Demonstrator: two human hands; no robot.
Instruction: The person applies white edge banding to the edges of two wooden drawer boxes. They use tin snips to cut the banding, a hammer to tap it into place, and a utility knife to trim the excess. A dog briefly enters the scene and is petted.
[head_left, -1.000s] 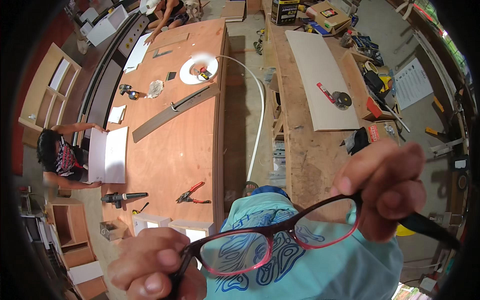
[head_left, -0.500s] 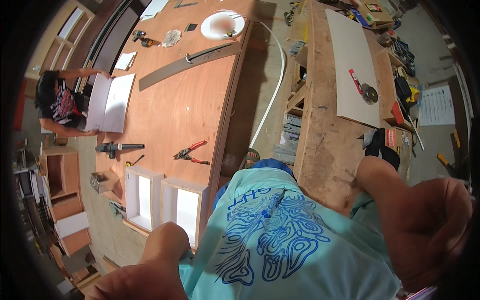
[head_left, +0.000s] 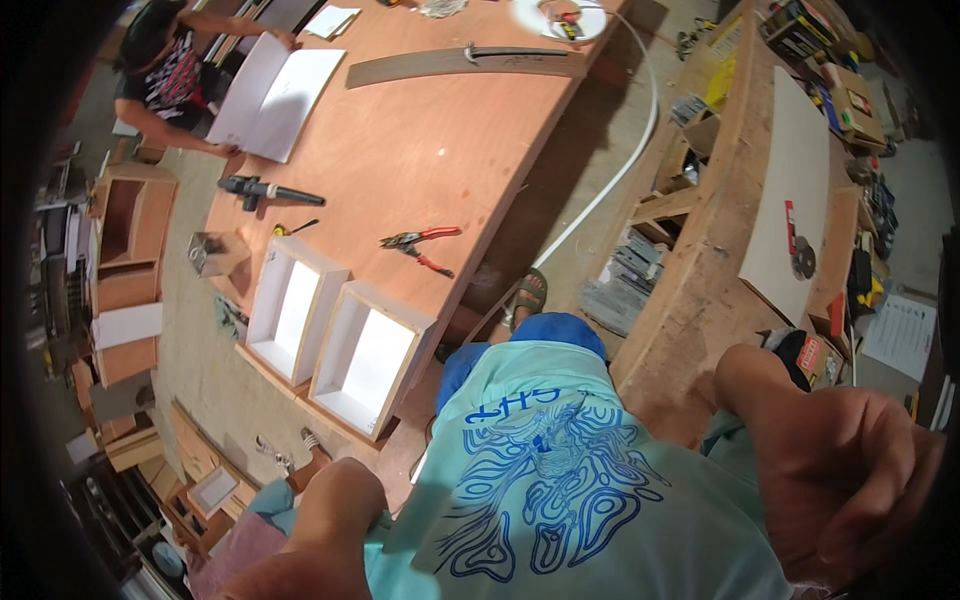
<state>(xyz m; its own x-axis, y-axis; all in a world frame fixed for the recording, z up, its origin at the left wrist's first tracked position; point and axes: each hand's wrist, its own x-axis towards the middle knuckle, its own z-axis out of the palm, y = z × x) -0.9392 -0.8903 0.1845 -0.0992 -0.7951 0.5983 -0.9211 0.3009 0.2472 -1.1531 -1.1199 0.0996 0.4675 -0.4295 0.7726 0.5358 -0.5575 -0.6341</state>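
Right hand (head_left: 860, 490) was raised at near right, close to the lens; fingers looked partly curled, but the dark rim hid too much, couldn't tell how far open or whether they gripped anything. Nearest to it: red-and-white box (head_left: 817, 363) at the near end of the right workbench (head_left: 690, 340), black item (head_left: 790, 346) against its left side. Left forearm (head_left: 318, 520) bent up at near left; left hand out of view, finger state and hold unknown.

Nearest on that side: two white-lined wooden boxes (head_left: 368, 362), side by side at the left table's (head_left: 480, 150) near end. Just beyond: red-handled snips (head_left: 412, 240), handles spread. Black power tool (head_left: 262, 190) lay farther left. Far left, co-worker (head_left: 178, 75) had both hands on a white folded panel (head_left: 300, 90).
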